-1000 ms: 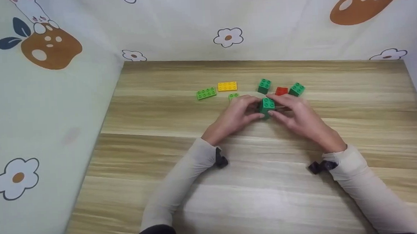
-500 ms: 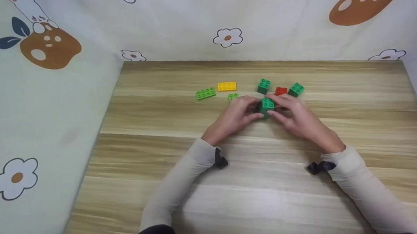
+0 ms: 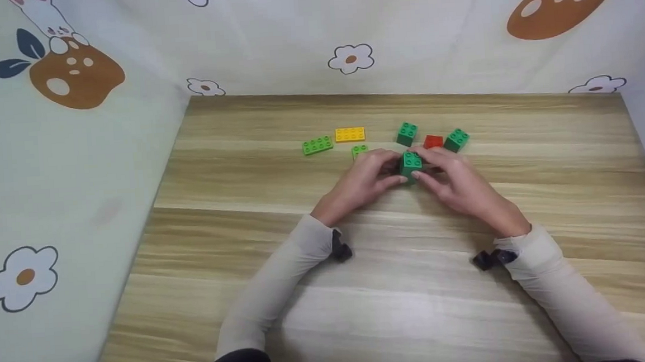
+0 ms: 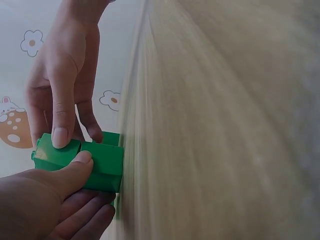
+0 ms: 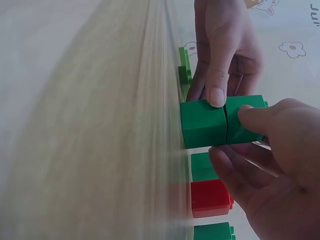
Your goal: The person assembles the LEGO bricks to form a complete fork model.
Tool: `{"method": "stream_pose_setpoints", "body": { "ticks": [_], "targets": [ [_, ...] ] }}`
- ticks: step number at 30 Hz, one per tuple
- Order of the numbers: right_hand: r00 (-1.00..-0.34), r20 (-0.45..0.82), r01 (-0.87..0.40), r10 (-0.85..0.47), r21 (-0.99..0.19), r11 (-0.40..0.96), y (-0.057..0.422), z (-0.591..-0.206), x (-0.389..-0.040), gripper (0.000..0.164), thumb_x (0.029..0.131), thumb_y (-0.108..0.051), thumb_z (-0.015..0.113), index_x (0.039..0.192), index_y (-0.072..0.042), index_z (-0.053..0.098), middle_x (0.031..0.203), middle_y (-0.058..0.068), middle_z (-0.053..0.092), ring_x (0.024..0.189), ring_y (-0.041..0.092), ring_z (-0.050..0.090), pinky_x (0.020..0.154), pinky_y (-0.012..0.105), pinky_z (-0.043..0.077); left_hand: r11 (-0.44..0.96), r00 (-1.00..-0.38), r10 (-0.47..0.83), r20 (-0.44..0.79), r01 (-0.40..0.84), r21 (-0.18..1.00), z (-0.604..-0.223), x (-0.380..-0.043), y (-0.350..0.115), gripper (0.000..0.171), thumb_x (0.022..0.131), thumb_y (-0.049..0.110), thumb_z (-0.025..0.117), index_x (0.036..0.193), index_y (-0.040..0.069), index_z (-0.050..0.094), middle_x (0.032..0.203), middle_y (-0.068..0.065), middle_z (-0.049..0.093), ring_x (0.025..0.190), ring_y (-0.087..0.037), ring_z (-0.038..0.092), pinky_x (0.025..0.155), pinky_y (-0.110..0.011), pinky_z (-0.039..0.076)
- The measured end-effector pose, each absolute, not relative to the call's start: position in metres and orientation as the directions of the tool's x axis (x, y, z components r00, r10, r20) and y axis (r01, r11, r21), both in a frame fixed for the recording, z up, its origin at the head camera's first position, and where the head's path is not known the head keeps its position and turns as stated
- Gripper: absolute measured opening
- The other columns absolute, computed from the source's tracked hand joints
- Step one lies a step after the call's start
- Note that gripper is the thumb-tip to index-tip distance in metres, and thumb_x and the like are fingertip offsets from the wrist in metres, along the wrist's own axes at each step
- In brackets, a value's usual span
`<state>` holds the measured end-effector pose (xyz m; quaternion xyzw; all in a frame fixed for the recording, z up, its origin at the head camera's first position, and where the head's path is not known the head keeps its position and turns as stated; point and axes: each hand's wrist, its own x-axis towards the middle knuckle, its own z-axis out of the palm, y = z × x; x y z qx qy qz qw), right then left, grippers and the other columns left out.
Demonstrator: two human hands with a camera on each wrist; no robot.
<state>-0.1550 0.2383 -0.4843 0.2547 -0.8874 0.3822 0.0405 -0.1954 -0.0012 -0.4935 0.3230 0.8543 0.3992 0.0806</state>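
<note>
Two dark green bricks stand one on top of the other on the wooden table, a thin gap line showing between them in the right wrist view. My left hand [image 3: 364, 178] grips the lower brick [image 5: 202, 125] from the left, thumb on its near side. From the right, my right hand [image 3: 459, 181] pinches the upper brick [image 5: 237, 134] between thumb and fingers. Four studs show on top of the upper brick in the head view. Right behind the hands are a green brick [image 3: 407, 134], a red brick [image 3: 433, 140] and another green brick [image 3: 456, 140].
Left of the stack lie a yellow brick [image 3: 350, 134], a light green brick [image 3: 317, 145] and a smaller light green piece [image 3: 360, 150] partly behind the left hand. Patterned cloth [image 3: 269, 44] borders the table [image 3: 231, 153] at the back and left.
</note>
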Motion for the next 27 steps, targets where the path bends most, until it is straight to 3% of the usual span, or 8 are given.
{"method": "stream_pose_setpoints", "body": {
  "ticks": [8, 17, 27],
  "targets": [
    [-0.863, 0.274, -0.494, -0.425, -0.634, 0.595, 0.2383, -0.4836, -0.1555, 0.052, 0.103, -0.015, 0.076, 0.152, -0.006, 0.062, 0.129, 0.016, 0.073, 0.102, 0.025, 0.078, 0.093, 0.044, 0.065, 0.495, -0.781, 0.616, 0.1, 0.483, 0.722, -0.4948, -0.1958, -0.0003, 0.044, 0.1, 0.027, 0.08, 0.138, 0.006, 0.071, 0.131, -0.01, 0.075, 0.12, -0.019, 0.072, 0.108, -0.03, 0.058],
    [-0.872, 0.252, -0.479, -0.42, -0.62, 0.621, 0.2364, -0.4825, -0.155, 0.054, 0.104, -0.017, 0.075, 0.155, -0.012, 0.06, 0.133, 0.016, 0.072, 0.108, 0.026, 0.075, 0.098, 0.045, 0.063, 0.485, -0.78, 0.616, 0.106, 0.482, 0.729, -0.4949, -0.1962, -0.001, 0.042, 0.1, 0.027, 0.08, 0.136, 0.006, 0.072, 0.13, -0.01, 0.076, 0.121, -0.02, 0.073, 0.108, -0.027, 0.057],
    [-0.875, 0.24, -0.477, -0.42, -0.579, 0.661, 0.2334, -0.4806, -0.1514, 0.054, 0.105, -0.017, 0.073, 0.155, -0.003, 0.057, 0.133, 0.02, 0.071, 0.116, 0.031, 0.07, 0.101, 0.052, 0.061, 0.49, -0.792, 0.604, 0.087, 0.456, 0.743, -0.4946, -0.1959, -0.0006, 0.044, 0.099, 0.027, 0.081, 0.137, 0.007, 0.071, 0.134, -0.01, 0.075, 0.125, -0.021, 0.071, 0.112, -0.028, 0.055]
  ]
}}
